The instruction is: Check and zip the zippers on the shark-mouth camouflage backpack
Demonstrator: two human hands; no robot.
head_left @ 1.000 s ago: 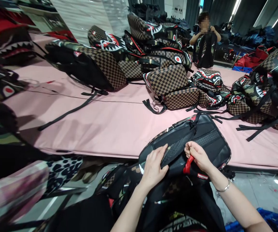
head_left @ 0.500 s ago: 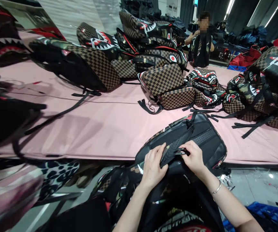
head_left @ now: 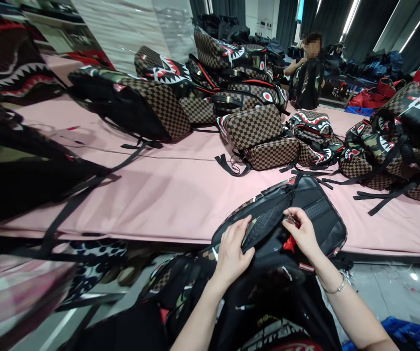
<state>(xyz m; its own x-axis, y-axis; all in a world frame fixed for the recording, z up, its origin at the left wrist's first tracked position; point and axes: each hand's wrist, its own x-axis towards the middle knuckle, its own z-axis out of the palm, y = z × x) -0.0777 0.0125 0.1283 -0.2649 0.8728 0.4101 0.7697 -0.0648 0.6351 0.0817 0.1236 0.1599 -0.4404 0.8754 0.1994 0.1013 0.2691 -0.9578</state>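
1. Black backpack [head_left: 321,214] lies with its straps and padded back facing up, at the near edge of the pink tabletop [head_left: 147,204].
2. Left hand [head_left: 234,248] lies on it by a padded strap [head_left: 264,226], thumb and fingers apart; I cannot tell whether its grip holds the strap.
3. Right hand [head_left: 301,231] has a narrow grip, fingertips pinched on a small dark thing [head_left: 289,219] too small to identify, with a red ribbon [head_left: 289,243] just below.
4. Near that wrist sits a red-and-white label [head_left: 306,267], its wording unreadable.
5. Pale lettering [head_left: 274,335] below the tabletop's near edge cannot be read.
6. Checkered bags [head_left: 256,127] with shark-mouth prints stand toward the far edge.
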